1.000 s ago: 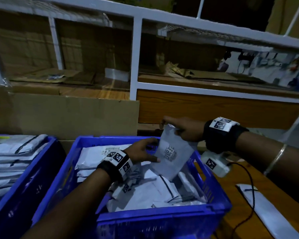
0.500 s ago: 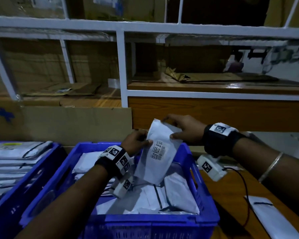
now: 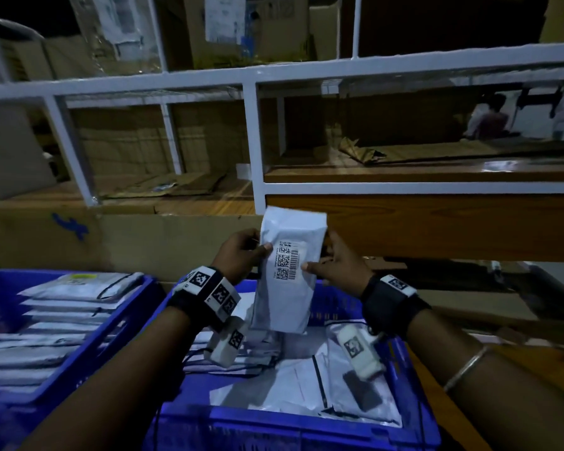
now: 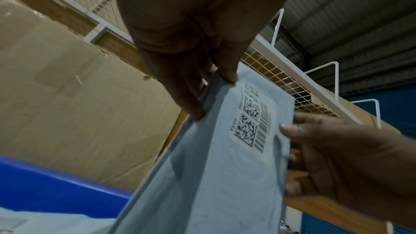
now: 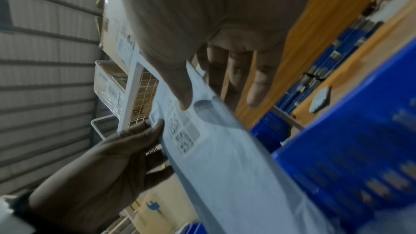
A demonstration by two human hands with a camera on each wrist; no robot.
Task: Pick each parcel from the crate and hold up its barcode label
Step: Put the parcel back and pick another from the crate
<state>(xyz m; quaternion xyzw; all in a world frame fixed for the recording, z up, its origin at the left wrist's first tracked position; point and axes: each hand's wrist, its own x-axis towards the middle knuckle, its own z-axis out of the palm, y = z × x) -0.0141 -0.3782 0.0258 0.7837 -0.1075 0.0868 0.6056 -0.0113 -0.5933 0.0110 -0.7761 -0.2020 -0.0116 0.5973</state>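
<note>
A grey-white parcel (image 3: 284, 291) stands upright above the blue crate (image 3: 293, 428), its barcode label (image 3: 287, 260) facing me. My left hand (image 3: 241, 255) pinches the parcel's left edge, thumb on the front beside the label. On the other side my right hand (image 3: 334, 265) pinches the right edge, thumb tip at the label's side. The left wrist view shows the label (image 4: 252, 118) between both thumbs on the parcel (image 4: 220, 175). In the right wrist view the parcel (image 5: 225, 157) is blurred. Several more parcels (image 3: 293, 382) lie in the crate.
A second blue crate (image 3: 56, 382) at the left holds several stacked parcels. Behind the crates stands a cardboard sheet (image 3: 127, 242) and a white-framed shelf rack (image 3: 251, 144) with wooden boards. A wooden table (image 3: 531, 362) runs to the right.
Both hands have lifted the parcel higher out of the crate and turned it upright, with the label squarely toward me. My head has tilted up.
</note>
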